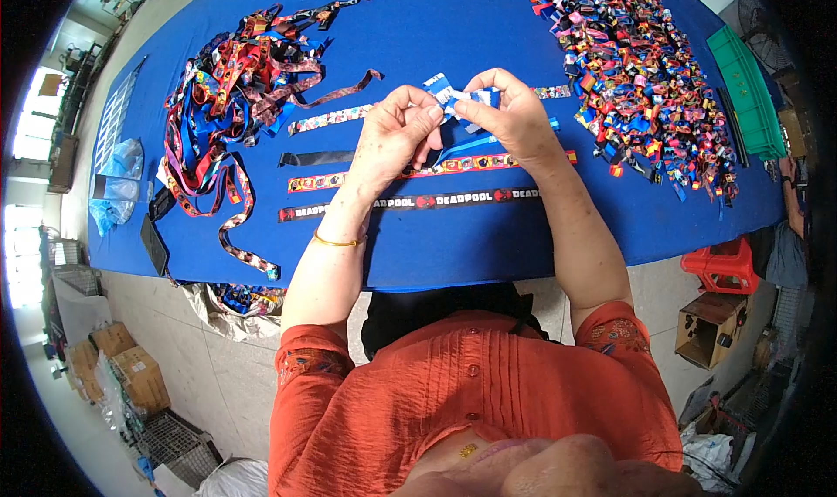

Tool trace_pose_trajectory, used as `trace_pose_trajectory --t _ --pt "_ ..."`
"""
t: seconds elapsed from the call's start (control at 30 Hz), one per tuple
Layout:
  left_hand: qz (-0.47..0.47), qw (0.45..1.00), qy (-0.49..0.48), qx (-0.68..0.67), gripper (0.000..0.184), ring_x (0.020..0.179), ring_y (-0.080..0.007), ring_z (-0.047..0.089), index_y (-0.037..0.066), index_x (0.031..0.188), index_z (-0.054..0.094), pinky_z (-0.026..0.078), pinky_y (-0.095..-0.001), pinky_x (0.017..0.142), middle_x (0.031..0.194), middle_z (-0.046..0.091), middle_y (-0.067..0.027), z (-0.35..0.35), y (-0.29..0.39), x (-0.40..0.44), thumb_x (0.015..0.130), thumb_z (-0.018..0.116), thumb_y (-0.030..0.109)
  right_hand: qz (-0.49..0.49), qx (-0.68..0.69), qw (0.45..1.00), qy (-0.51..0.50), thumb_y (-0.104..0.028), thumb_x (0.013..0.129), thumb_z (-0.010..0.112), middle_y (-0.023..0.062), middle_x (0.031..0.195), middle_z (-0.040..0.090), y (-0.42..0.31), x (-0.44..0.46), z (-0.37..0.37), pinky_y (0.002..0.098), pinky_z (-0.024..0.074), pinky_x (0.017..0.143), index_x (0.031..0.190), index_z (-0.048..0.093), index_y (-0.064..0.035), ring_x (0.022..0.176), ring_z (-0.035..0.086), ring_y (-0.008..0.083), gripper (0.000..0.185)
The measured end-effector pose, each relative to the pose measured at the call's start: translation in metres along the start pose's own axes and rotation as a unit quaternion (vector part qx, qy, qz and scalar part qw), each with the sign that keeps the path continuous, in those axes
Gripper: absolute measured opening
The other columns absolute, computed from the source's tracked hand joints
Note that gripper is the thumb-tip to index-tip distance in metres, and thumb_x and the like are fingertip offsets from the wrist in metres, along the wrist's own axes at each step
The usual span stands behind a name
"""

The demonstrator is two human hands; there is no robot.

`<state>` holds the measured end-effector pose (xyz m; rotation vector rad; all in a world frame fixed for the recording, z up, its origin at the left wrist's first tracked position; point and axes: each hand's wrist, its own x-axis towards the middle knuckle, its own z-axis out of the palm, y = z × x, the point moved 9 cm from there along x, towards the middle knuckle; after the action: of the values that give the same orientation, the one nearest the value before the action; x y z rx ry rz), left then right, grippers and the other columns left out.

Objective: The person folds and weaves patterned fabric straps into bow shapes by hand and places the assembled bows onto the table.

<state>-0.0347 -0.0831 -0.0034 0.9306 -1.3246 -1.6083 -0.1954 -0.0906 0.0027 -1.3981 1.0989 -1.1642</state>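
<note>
Between my two hands, above the blue-covered table (436, 17), is a folded blue-and-white printed strap (438, 87). My left hand (392, 135) pinches its near left part between thumb and fingers. On the other side my right hand (516, 120) grips it, fingers curled. Beneath the hands several flat straps lie side by side: a black DEADPOOL strap (462, 200), a red-and-yellow patterned strap (318, 183), a plain black strap (316, 159), a blue strap (475, 145) and a multicoloured strap (331, 119). My forearms and hands cover parts of them.
A tangled heap of lanyards (235, 78) lies at the left, near clear plastic bags (120, 170). Many small folded strap bundles (641, 78) spread over the right, beside a green crate (745, 91). A red stool (722, 266) and a cardboard box (713, 327) stand on the floor.
</note>
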Motion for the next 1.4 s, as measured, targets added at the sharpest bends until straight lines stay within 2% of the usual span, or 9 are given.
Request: trace_pose_trajectory --t 0.23,0.63,0.73,0.83,0.93,1.03,1.23,1.33,1.4 --pt "-0.020 1.000 -0.008 -0.009 0.018 0.046 -0.0060 0.050 0.002 0.110 0.061 0.038 -0.0200 0.042 0.067 0.065 -0.0047 0.001 -0.002 -0.001 0.100 0.063 0.016 0.017 0.047 0.999 -0.005 -0.014 0.085 0.079 0.0010 0.085 0.065 0.001 -0.001 0.003 0.0208 0.0482 0.063 0.103 0.063 -0.0012 0.075 0.059 0.0047 0.027" --pt "-0.032 0.999 -0.035 -0.020 0.019 0.043 -0.0064 0.049 -0.001 0.111 0.064 0.039 -0.0201 0.043 0.065 0.065 -0.0050 0.003 0.003 -0.005 0.098 0.061 0.012 0.031 0.119 0.992 -0.026 -0.006 0.087 0.075 0.0063 0.091 0.067 -0.007 -0.003 0.008 0.0220 0.0517 0.064 0.106 0.057 0.0005 0.080 0.064 0.0085 0.027" --pt "-0.024 0.999 -0.045 0.005 0.021 0.045 -0.0073 0.051 -0.002 0.113 0.064 0.040 -0.0210 0.044 0.067 0.066 -0.0056 0.005 0.005 -0.005 0.099 0.061 0.013 0.030 0.102 0.994 0.002 -0.007 0.087 0.075 0.0059 0.091 0.066 -0.008 -0.003 0.005 0.0220 0.0513 0.064 0.104 0.058 -0.0003 0.081 0.063 0.0077 0.025" --pt "-0.028 0.999 -0.036 0.015 0.023 0.059 -0.0080 0.060 -0.002 0.113 0.065 0.047 -0.0216 0.056 0.077 0.070 -0.0066 0.009 0.005 -0.007 0.099 0.064 0.017 0.017 0.045 0.999 0.014 -0.007 0.087 0.075 0.0053 0.090 0.065 -0.002 0.000 0.000 0.0225 0.0516 0.065 0.103 0.058 -0.0004 0.081 0.063 0.0073 0.025" --pt "0.041 0.998 -0.034 0.036 0.021 0.077 -0.0076 0.063 0.000 0.109 0.068 0.050 -0.0223 0.072 0.089 0.072 -0.0060 0.008 0.006 -0.002 0.097 0.068 0.017 0.000 0.033 0.999 0.006 -0.006 0.088 0.075 0.0056 0.091 0.066 -0.004 0.000 0.001 0.0229 0.0519 0.065 0.104 0.057 0.0002 0.081 0.063 0.0071 0.025" --pt "0.072 0.993 0.006 0.093 0.019 0.080 -0.0047 0.060 0.000 0.104 0.069 0.049 -0.0224 0.074 0.087 0.071 -0.0024 0.001 0.009 0.000 0.096 0.070 0.016 0.010 0.094 0.995 -0.029 -0.005 0.089 0.074 0.0072 0.092 0.067 -0.007 -0.002 0.009 0.0238 0.0536 0.069 0.104 0.057 0.0008 0.083 0.065 0.0092 0.024" --pt "0.062 0.996 0.057 0.027 0.016 0.078 -0.0053 0.061 0.001 0.101 0.070 0.049 -0.0217 0.071 0.086 0.071 -0.0027 -0.007 0.009 -0.002 0.096 0.071 0.016 0.009 0.156 0.986 -0.059 -0.003 0.091 0.072 0.0093 0.094 0.068 -0.004 -0.003 0.022 0.0251 0.0561 0.075 0.104 0.056 0.0025 0.089 0.068 0.0143 0.022" --pt "0.068 0.997 0.044 -0.012 0.011 0.078 -0.0064 0.062 0.005 0.099 0.068 0.048 -0.0219 0.071 0.086 0.070 -0.0014 -0.014 0.001 0.002 0.096 0.070 0.015 0.018 0.201 0.978 -0.061 -0.006 0.094 0.070 0.0078 0.094 0.068 -0.007 -0.005 0.029 0.0238 0.0543 0.074 0.106 0.057 0.0018 0.085 0.067 0.0124 0.020" --pt "0.082 0.995 0.054 -0.024 0.012 0.073 -0.0068 0.061 0.005 0.101 0.067 0.047 -0.0214 0.068 0.086 0.069 -0.0019 -0.013 0.004 0.003 0.098 0.068 0.017 0.022 0.151 0.986 -0.074 -0.010 0.095 0.069 0.0061 0.093 0.068 0.002 -0.001 0.024 0.0228 0.0526 0.073 0.105 0.058 0.0011 0.083 0.065 0.0106 0.018"
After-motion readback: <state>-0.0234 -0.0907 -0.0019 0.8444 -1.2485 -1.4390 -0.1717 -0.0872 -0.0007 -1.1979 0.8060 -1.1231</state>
